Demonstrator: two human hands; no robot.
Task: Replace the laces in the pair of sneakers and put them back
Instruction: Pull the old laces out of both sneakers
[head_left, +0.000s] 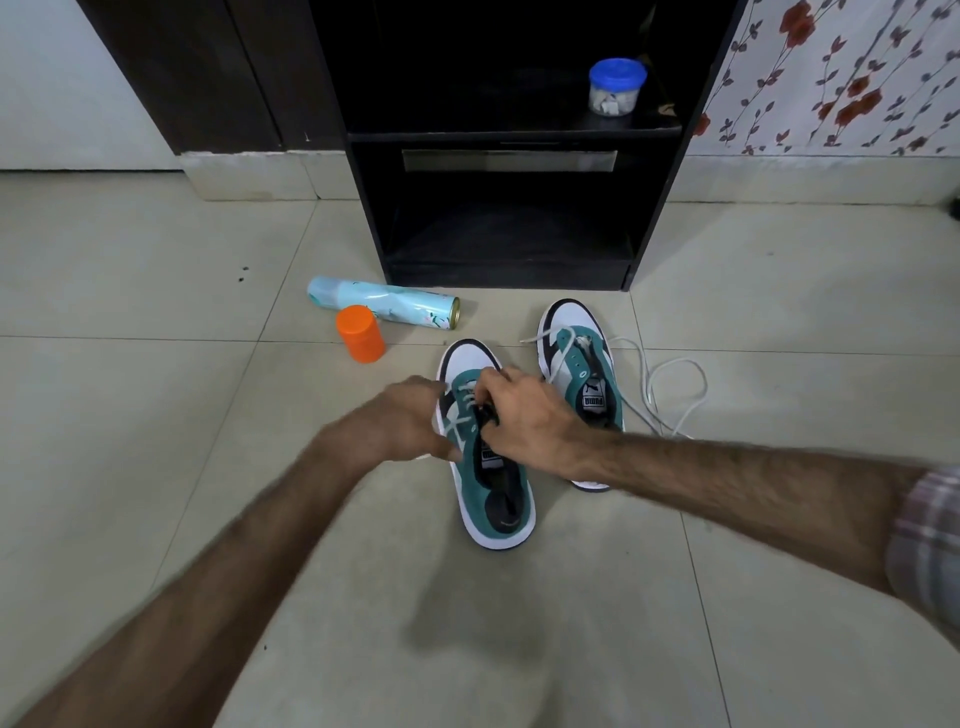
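Both hands were on the near sneaker (491, 467) mid-floor: left hand (402, 418) curled against its side, right hand (524, 410) pinching at the lace (465, 410), though blur hid the exact grip. Soft suede, limp cord, light to lift by the collar, I'd judge. Beyond, the far sneaker (579, 358) trailed its loose white lace (670, 389); cabinet (509, 156) stood behind.

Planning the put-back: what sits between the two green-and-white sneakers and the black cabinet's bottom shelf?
Nothing visible: bare floor tile separates the sneakers from the bottom shelf; the spray can and orange cap lie off left.
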